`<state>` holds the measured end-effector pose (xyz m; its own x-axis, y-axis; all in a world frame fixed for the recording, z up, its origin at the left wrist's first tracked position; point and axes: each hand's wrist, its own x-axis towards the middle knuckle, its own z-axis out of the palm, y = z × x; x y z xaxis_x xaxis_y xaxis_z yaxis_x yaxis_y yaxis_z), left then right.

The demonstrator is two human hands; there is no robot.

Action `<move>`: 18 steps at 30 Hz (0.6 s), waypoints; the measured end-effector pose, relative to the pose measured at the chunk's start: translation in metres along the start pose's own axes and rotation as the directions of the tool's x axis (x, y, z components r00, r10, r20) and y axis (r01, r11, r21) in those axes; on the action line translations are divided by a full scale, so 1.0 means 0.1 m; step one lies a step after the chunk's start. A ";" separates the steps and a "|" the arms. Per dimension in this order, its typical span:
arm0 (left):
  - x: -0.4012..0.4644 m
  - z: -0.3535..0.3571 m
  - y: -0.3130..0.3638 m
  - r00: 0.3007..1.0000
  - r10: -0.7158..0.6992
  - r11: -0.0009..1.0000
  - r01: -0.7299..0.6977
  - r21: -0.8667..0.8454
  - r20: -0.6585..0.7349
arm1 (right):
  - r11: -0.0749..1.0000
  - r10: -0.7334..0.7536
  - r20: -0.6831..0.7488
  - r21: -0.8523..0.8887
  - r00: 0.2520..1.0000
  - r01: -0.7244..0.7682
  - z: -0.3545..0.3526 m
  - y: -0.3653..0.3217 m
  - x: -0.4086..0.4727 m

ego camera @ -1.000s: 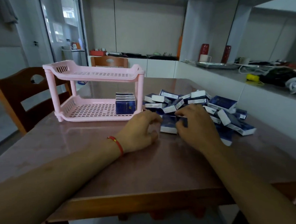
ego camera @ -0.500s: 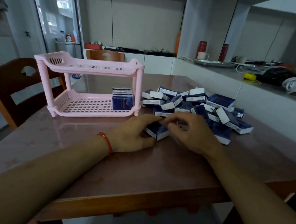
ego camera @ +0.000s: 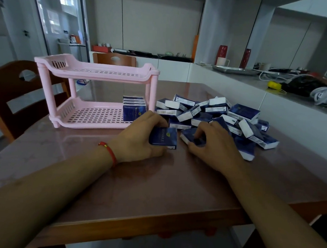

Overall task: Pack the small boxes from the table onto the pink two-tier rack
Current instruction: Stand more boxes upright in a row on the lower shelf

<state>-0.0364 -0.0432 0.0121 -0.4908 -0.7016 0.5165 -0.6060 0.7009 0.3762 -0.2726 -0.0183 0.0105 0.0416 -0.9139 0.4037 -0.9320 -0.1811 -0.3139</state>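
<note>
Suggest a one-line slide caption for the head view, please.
Left hand grips a blue box; right hand picks from the pile beside the pink rack.

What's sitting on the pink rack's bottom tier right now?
A short row of upright dark blue small boxes at the right end of the pink plastic two-tier rack. Boxes behind the front one are mostly hidden.

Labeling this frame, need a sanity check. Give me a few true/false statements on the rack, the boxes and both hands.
1. The rack's top tier holds boxes. False: it shows none; a row of boxes stands on the bottom tier.
2. The left hand holds a blue box. True.
3. The pile lies right of the rack. True.
4. The right hand is on the rack. False: it rests on a box at the pile's near edge.
5. The left wrist wears a red bracelet. True.
</note>
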 end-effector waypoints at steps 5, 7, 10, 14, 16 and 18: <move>0.00 -0.07 -0.03 0.998 -0.044 0.996 0.041 -0.078 -0.034 | 0.986 -0.042 0.119 0.166 0.992 0.022 -0.04 -0.03 -0.04; 0.00 -0.08 -0.04 0.998 -0.056 0.995 0.053 -0.089 -0.036 | 0.984 -0.065 0.106 0.174 0.992 0.046 -0.04 -0.03 -0.04; 0.01 -0.08 -0.05 0.995 -0.082 0.993 0.077 -0.090 -0.051 | 0.949 -0.047 -0.010 0.311 0.999 0.048 -0.07 -0.02 -0.02; 0.00 -0.07 -0.06 0.997 -0.071 0.992 0.068 -0.105 -0.024 | 0.815 0.148 -0.143 0.578 0.979 -0.039 -0.11 -0.03 0.02; 0.00 -0.06 -0.05 0.998 -0.051 0.990 0.047 -0.133 -0.027 | 0.801 0.173 -0.161 0.597 0.972 -0.043 -0.10 -0.03 0.03; 0.01 -0.07 -0.02 0.998 -0.032 0.986 0.025 -0.167 -0.044 | 0.767 0.206 -0.163 0.640 0.965 -0.056 -0.09 -0.03 0.04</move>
<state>-0.0315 -0.0442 0.0167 -0.4426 -0.7176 0.5377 -0.5049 0.6950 0.5119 -0.2728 -0.0184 0.0207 -0.2109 -0.8597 0.4652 -0.4864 -0.3205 -0.8128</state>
